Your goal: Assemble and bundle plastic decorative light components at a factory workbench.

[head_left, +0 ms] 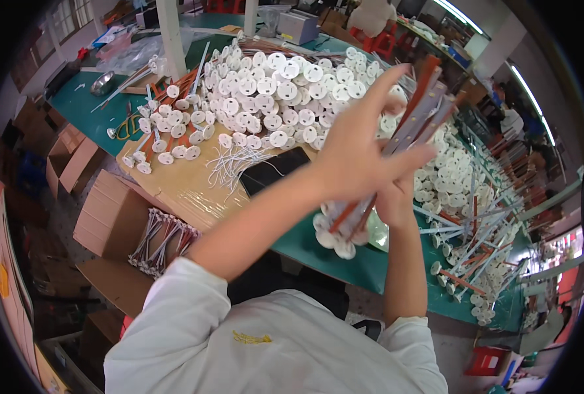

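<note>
My right hand (pixel 395 200) is wrapped round a bundle of flat grey and reddish-brown strips (pixel 407 131), partly hidden behind my left hand. The bundle tilts, its strip ends up and to the right. At its lower end a cluster of white round discs (pixel 336 238) hangs over the table's near edge. My left hand (pixel 358 151) reaches across in front of the bundle, slightly blurred, with thumb and fingers spread apart. Beyond both hands lies a large heap of similar white-disc pieces (pixel 266 85).
Loose white ties (pixel 236 164) and a black flat item (pixel 272 172) lie on a cardboard sheet (pixel 174 187) atop the green table (pixel 305 253). More disc pieces (pixel 482 243) spread at right. An open carton (pixel 111 220) holding tied bundles (pixel 164 243) stands lower left. A post (pixel 171 39) rises behind.
</note>
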A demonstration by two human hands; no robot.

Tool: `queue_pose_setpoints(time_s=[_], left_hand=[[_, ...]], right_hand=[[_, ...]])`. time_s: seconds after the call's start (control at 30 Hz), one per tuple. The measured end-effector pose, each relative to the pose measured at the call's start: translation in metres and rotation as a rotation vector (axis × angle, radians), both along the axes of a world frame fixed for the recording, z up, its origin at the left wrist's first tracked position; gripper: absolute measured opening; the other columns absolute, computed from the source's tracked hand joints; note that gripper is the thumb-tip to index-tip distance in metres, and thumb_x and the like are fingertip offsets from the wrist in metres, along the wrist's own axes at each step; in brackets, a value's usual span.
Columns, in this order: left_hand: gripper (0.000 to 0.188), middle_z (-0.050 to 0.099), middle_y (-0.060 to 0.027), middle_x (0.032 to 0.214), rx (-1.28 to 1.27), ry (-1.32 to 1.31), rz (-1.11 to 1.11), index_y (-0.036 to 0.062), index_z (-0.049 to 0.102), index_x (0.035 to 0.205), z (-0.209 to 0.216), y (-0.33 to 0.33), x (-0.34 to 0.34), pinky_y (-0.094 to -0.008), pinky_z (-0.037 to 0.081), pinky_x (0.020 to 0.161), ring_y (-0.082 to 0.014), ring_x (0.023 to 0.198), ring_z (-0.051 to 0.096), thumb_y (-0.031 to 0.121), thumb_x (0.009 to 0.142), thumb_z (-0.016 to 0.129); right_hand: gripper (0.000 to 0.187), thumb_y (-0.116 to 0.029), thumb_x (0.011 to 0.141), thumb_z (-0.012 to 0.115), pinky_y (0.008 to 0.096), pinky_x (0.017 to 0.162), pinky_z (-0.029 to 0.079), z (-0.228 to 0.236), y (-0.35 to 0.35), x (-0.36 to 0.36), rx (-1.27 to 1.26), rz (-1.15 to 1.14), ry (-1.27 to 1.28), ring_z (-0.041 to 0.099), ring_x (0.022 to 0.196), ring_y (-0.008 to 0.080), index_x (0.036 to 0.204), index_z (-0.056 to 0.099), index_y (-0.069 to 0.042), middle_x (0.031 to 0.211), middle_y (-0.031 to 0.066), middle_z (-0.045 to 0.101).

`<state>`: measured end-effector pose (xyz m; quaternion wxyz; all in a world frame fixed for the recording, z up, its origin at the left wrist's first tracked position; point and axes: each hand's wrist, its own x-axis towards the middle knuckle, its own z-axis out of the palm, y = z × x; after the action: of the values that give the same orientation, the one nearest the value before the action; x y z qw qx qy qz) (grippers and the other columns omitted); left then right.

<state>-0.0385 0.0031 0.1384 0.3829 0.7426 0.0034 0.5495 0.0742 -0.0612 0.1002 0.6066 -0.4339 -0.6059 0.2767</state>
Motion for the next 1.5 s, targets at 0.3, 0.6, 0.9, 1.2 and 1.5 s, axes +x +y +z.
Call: queue_pose_setpoints(time_s=[0.3,0.6,0.9,1.2,1.5], left_hand=[[0.068,0.063,-0.0244,0.106,-0.258,0.060,0.078,0.0024,0.015,0.144,-0.094,-0.038,-0.004,-0.0460,0.050,0.078,-0.0434,0.095,0.062,0.030,0.094,0.052],[0.044,0.060,-0.0228,0.084,-0.328,0.382,-0.100,-0.0019,0.038,0.121,-0.100,-0.040,-0.037,-0.0448,0.045,0.064,-0.0416,0.076,0.059,0.022,0.090,0.059],[0.022,0.058,-0.0215,0.088,-0.338,0.429,0.003,-0.0027,0.047,0.098,-0.089,-0.033,-0.079,-0.0464,0.044,0.069,-0.0414,0.086,0.058,0.002,0.078,0.053],[0.033,0.058,-0.0189,0.068,-0.294,0.090,0.065,-0.0003,0.045,0.098,-0.107,-0.038,-0.101,-0.0491,0.045,0.056,-0.0425,0.064,0.059,0.019,0.078,0.062],[0.027,0.059,-0.0228,0.075,-0.309,0.105,0.065,-0.0031,0.048,0.090,-0.120,-0.044,-0.119,-0.0474,0.046,0.064,-0.0429,0.075,0.060,0.022,0.091,0.058]], right_hand=[[0.022,0.000,0.092,0.050,0.0260,0.054,0.044,-0.015,0.001,-0.016,0.175,-0.240,0.281,0.052,0.058,0.0135,0.112,0.043,-0.001,0.074,0.0091,0.055],[0.034,-0.002,0.095,0.045,0.0294,0.048,0.039,0.011,0.020,-0.033,0.213,-0.055,0.179,0.038,0.043,0.0106,0.126,0.034,-0.001,0.062,0.0042,0.041],[0.040,0.001,0.092,0.048,0.0327,0.049,0.038,0.005,0.024,-0.083,0.511,-0.085,0.026,0.038,0.041,0.0104,0.128,0.030,-0.001,0.058,0.0041,0.039],[0.044,0.000,0.091,0.049,0.0325,0.050,0.038,0.000,0.024,-0.114,0.511,-0.092,0.008,0.038,0.042,0.0100,0.131,0.030,-0.002,0.059,0.0061,0.043],[0.060,0.005,0.086,0.052,0.0327,0.050,0.037,-0.002,0.022,-0.142,0.416,0.025,-0.056,0.040,0.045,0.0115,0.138,0.022,-0.002,0.062,0.0062,0.046]])
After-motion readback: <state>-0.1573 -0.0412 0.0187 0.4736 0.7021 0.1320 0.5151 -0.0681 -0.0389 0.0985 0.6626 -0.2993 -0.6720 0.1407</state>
